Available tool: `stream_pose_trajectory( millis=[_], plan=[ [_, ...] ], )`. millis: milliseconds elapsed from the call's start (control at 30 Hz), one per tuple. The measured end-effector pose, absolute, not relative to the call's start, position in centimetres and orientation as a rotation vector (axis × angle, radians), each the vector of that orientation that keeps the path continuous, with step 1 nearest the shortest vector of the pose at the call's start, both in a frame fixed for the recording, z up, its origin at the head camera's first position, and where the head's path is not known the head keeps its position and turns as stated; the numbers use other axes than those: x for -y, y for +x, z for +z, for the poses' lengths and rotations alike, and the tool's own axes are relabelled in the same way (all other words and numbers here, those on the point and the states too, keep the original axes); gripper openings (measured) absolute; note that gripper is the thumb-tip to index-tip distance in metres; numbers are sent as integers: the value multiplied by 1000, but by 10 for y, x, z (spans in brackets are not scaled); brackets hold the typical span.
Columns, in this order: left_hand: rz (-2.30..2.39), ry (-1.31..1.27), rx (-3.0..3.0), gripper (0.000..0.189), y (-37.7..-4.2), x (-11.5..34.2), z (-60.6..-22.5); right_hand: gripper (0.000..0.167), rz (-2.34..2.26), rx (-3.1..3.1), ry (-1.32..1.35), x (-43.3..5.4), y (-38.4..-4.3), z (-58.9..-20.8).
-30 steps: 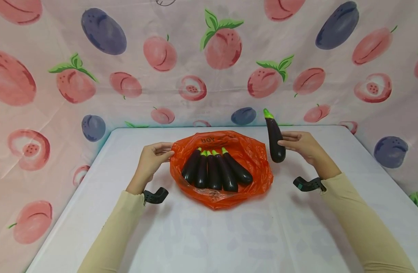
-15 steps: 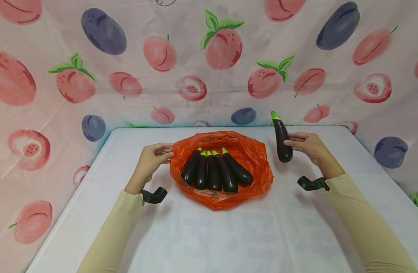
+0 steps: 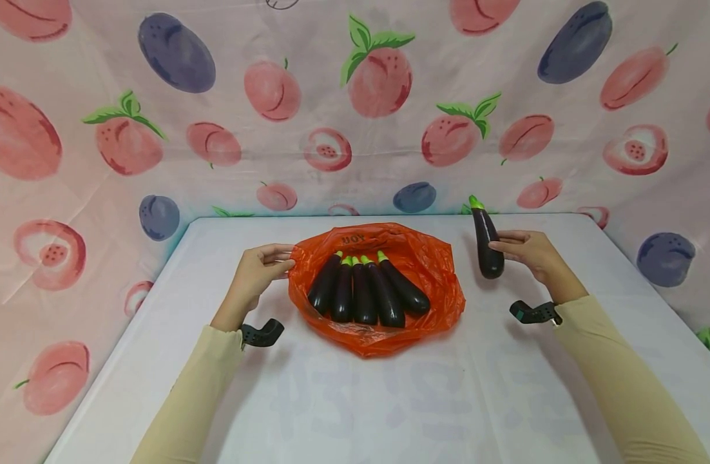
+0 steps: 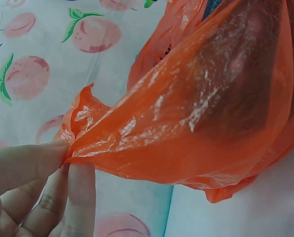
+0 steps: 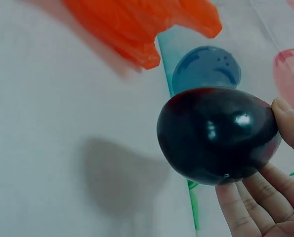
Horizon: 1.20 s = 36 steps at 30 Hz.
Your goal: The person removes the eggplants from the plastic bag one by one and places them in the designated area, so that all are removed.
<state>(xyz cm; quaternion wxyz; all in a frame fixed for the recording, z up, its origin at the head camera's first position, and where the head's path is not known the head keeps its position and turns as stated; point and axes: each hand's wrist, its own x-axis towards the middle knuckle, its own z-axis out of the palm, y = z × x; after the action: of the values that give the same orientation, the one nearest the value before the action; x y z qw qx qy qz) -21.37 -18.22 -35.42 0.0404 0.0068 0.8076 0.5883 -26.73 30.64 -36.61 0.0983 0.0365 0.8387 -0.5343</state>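
An orange plastic bag (image 3: 442,309) lies spread with its mouth facing up and toward me. Several dark eggplants (image 3: 364,293) with green tops lie side by side in it. At the bag's left edge my left hand (image 3: 254,277) pinches the plastic between thumb and fingers; the left wrist view shows the gathered film (image 4: 85,118) at the fingertips. Right of the bag my right hand (image 3: 531,258) grips a single eggplant (image 3: 487,241), green end up and tilted slightly left. In the right wrist view its rounded dark end (image 5: 216,136) faces the camera, and its shadow falls on the table.
The white table (image 3: 390,412) carries the bag. A fruit-printed cloth (image 3: 355,161) hangs behind and around it. Black wrist devices (image 3: 262,333) sit at both sleeves.
My right hand has moved to the right and slightly down with the eggplant, farther from the bag. The left hand and the bag have stayed nearly still.
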Motion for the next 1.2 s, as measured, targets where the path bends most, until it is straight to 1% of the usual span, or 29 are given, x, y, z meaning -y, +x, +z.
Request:
stream_pose_trajectory(
  millis=[167,400,633,1200],
  plan=[
    [1792,23,-2485,35,-214,183,-354,76,-1518,-2509,139,-311,-270,-372],
    [1800,33,-2483,36,-214,184,-354,81,-1483,-2495,189,-316,-274,-380],
    [1806,26,-2485,35,-213,183,-355,79,-1516,-2477,179,-317,-276,-385],
    [1827,34,-2472,35,-214,183,-356,81,-1429,-2507,199,-314,-281,-393]
  ],
)
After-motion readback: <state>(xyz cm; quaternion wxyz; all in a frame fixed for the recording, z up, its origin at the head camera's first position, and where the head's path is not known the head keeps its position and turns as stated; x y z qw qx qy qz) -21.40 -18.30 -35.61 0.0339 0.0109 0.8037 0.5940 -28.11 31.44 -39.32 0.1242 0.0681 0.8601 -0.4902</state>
